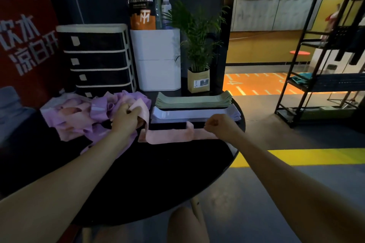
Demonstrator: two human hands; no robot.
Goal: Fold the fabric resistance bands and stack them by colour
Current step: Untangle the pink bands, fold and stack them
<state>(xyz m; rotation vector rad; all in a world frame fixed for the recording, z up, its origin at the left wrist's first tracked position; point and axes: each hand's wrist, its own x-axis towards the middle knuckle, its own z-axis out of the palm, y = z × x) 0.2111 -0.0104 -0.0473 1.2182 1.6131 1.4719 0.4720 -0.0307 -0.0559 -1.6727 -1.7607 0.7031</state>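
Grip: left hand [124, 117] and right hand [219, 126] are pinching opposite ends of a pink band [173, 135] | step: stretching it flat on the desk [158, 173] | next: folding it over, probably starting a pink stack.

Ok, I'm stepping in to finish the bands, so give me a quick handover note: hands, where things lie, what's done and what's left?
Left hand grips one end of a pink band; right hand pinches its other end, the band lying flat on the black table.
Done: green stack and white stack behind it.
Left: finish the pink band, then the tangled pile of purple and pink bands at left.
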